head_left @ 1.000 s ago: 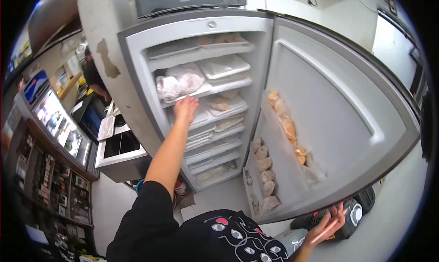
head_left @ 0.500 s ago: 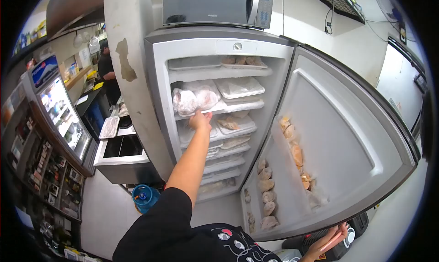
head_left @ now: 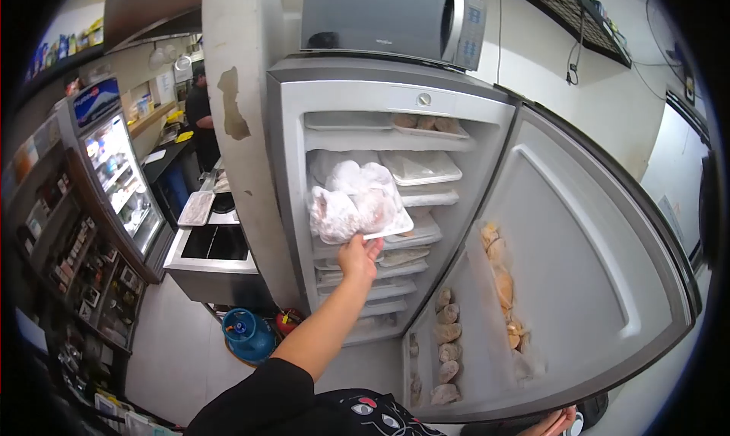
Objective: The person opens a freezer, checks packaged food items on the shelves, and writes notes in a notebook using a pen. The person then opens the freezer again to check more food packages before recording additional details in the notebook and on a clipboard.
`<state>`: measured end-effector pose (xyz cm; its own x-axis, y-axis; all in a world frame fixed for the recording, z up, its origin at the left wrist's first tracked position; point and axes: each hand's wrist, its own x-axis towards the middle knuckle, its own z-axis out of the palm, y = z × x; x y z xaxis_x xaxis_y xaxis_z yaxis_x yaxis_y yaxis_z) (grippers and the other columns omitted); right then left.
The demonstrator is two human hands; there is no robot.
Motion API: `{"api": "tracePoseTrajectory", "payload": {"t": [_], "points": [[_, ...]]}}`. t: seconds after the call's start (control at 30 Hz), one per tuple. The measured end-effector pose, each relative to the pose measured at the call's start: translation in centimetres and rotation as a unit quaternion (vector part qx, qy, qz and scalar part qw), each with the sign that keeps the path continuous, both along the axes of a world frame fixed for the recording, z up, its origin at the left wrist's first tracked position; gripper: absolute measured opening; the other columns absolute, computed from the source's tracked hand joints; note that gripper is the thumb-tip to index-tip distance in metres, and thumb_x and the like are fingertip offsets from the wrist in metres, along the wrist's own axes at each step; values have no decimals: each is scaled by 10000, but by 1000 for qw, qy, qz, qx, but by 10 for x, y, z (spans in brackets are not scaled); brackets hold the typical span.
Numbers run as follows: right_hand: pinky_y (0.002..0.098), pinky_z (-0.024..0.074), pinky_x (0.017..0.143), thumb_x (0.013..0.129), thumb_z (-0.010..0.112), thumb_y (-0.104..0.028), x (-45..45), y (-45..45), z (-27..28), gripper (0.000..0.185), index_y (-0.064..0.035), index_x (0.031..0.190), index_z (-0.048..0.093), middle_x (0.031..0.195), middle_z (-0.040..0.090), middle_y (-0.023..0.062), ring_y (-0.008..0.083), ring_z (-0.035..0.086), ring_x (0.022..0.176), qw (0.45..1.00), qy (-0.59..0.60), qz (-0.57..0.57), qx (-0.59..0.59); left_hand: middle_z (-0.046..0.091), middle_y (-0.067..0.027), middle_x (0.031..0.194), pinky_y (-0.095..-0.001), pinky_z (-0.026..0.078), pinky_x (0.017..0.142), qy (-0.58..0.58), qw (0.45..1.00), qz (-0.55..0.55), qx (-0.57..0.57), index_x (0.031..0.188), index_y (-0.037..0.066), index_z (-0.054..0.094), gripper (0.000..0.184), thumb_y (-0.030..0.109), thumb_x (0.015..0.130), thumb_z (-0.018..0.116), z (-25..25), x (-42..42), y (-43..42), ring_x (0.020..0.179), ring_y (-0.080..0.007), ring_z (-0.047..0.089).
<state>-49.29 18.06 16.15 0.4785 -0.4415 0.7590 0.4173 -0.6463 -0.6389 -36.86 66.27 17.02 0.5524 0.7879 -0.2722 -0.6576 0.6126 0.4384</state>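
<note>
An upright freezer (head_left: 395,97) stands open in front of me. My left hand (head_left: 360,258) grips the front edge of a white tray (head_left: 397,224) on the second shelf level. Frosty wrapped white bags (head_left: 357,204) rest on that tray, which juts out of the freezer. Beside it is another wrapped tray (head_left: 422,167). More trays fill the lower shelves. My right hand (head_left: 555,422) is at the lower edge of the open freezer door (head_left: 566,230), partly cut off by the frame; whether its fingers grip the edge is unclear.
A microwave (head_left: 380,17) sits on top of the freezer. Wrapped items (head_left: 449,333) fill the door racks. A pillar (head_left: 247,132) rises at the left, with a blue gas cylinder (head_left: 249,335) by its base. A person (head_left: 201,120) stands behind it, near a lit display fridge (head_left: 118,177).
My left hand has taken hold of the tray under the frosty bags and drawn it outward from the shelf. My right hand has moved lower in the view, as the camera view shifted.
</note>
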Motion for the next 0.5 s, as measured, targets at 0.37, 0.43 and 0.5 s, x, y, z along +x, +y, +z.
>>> {"api": "tracePoseTrajectory", "payload": {"t": [0.37,0.43,0.5], "points": [[469,365,862,940,453,-268,-6,4,17,373,75,1080,496,1012,489,254,368,476,938,995,46,-38,-83,459,-127,923,-399,584,656,11,1000,13,-3,1000,-53,433,211,44,841,533,13,-24,-19,794,-331,616],[473,361,855,939,452,-286,-9,8,24,393,77,1084,494,1003,486,254,374,471,937,997,51,-12,-55,458,-124,925,-398,584,658,10,1000,11,-2,996,-51,435,207,37,836,532,12,-32,-19,797,-329,616],[477,358,850,938,452,-301,-11,8,22,407,77,1083,493,993,484,254,377,468,940,998,56,8,-38,457,-122,922,-395,586,654,8,1000,5,6,995,-49,437,205,27,830,531,9,-41,-18,795,-327,615]]}}
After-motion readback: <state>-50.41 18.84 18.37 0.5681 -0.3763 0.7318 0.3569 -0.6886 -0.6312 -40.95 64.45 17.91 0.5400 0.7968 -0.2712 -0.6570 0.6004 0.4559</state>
